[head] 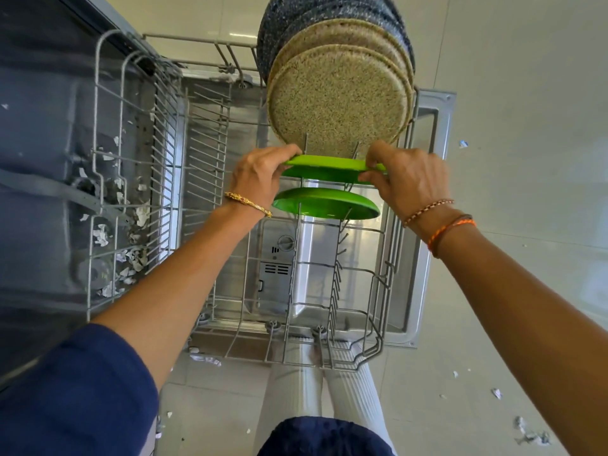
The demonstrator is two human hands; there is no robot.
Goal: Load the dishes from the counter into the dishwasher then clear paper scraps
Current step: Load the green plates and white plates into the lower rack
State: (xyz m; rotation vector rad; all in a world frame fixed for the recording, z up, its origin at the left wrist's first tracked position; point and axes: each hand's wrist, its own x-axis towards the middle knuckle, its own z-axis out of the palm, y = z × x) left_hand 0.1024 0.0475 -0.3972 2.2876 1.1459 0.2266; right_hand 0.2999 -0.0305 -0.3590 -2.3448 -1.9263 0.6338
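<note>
Now green plate point(329, 164) pinched between left hand point(260, 174), right hand point(406, 179)

A home kitchen is shown: an open dishwasher point(49, 159) is seen with its wire rack point(296, 291) pulled out, speckled plates point(339, 103) and green plates point(325, 204) are stood between the tines, and a pale tiled floor point(526, 93) strewn with paper scraps point(529, 434) is seen below
</note>
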